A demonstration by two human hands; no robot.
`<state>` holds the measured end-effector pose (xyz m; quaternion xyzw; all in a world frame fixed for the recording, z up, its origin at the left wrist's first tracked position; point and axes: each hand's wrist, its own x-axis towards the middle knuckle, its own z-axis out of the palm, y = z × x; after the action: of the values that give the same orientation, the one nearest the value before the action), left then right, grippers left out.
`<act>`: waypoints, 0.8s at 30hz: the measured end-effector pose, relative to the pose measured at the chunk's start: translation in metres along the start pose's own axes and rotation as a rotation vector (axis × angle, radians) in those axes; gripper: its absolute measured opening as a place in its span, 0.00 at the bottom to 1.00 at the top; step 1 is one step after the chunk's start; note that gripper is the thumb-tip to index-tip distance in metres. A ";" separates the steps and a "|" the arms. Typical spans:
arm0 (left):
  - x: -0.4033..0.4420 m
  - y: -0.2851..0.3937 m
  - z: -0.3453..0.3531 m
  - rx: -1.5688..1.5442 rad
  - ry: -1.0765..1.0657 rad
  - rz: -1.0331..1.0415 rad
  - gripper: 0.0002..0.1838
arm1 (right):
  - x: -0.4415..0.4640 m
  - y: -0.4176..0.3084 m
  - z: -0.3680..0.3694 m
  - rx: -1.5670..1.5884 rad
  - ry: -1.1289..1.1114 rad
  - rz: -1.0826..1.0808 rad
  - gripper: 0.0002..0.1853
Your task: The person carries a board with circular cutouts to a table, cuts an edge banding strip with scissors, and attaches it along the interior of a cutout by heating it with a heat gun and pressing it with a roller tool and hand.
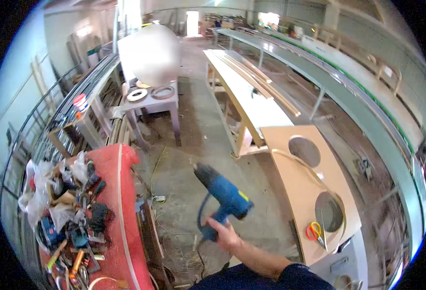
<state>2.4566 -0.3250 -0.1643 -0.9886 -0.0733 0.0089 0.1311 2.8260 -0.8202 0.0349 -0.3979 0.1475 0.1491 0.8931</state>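
Note:
In the middle of the head view, my right hand (224,233) is wrapped around the handle of a blue heat gun (226,194). The dark nozzle points up and to the left, and a cord hangs from the handle's base. The gun is held in the air above the floor, between a red-covered table and a brown board. My left hand is out of view. To the right, the brown board (290,193) has two large round cut-outs. A thin strip (305,166) curves across it, and scissors (314,232) with red and yellow handles lie near the lower cut-out.
The red-covered table (109,183) on the left is cluttered with tools, and plastic bags (41,183). A long white bench (234,77) carries wooden strips. Rolls (162,92) lie on a small table ahead. Cables (174,241) trail over the floor (193,130).

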 end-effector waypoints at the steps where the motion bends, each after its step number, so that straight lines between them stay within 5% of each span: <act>1: 0.044 0.018 -0.023 -0.098 0.028 -0.028 0.18 | 0.009 -0.022 0.017 0.012 -0.070 -0.039 0.15; 8: 0.285 0.213 -0.138 -0.626 0.123 -0.045 0.18 | 0.087 -0.245 0.055 0.048 -0.387 -0.738 0.19; 15: 0.351 0.355 -0.203 -0.941 -0.191 -0.422 0.17 | 0.161 -0.522 -0.050 -0.048 0.098 -1.225 0.12; 16: 0.334 0.349 -0.140 -0.417 -0.073 0.031 0.19 | 0.170 -0.561 -0.076 -0.054 0.173 -1.314 0.13; 18: 0.345 0.383 -0.161 -0.542 -0.322 -0.193 0.20 | 0.180 -0.634 -0.138 -0.053 0.206 -1.331 0.17; 20: 0.326 0.395 -0.134 -0.665 -0.263 -0.120 0.20 | 0.179 -0.690 -0.192 -0.012 0.065 -1.559 0.17; 21: 0.325 0.403 -0.120 -0.708 -0.258 -0.111 0.20 | 0.172 -0.686 -0.160 -0.048 -0.085 -1.669 0.16; 22: 0.319 0.415 -0.112 -0.713 -0.337 -0.176 0.19 | 0.176 -0.707 -0.190 -0.096 -0.049 -1.622 0.38; 23: 0.325 0.430 -0.107 -0.721 -0.411 -0.221 0.18 | 0.167 -0.722 -0.241 -0.145 0.065 -1.509 0.27; 24: 0.342 0.447 -0.139 -0.500 -0.384 -0.054 0.16 | 0.159 -0.714 -0.263 -0.146 0.193 -1.485 0.23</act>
<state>2.8638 -0.7370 -0.1458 -0.9681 -0.1230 0.1738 -0.1318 3.2071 -1.4511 0.2812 -0.4624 -0.0922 -0.5185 0.7133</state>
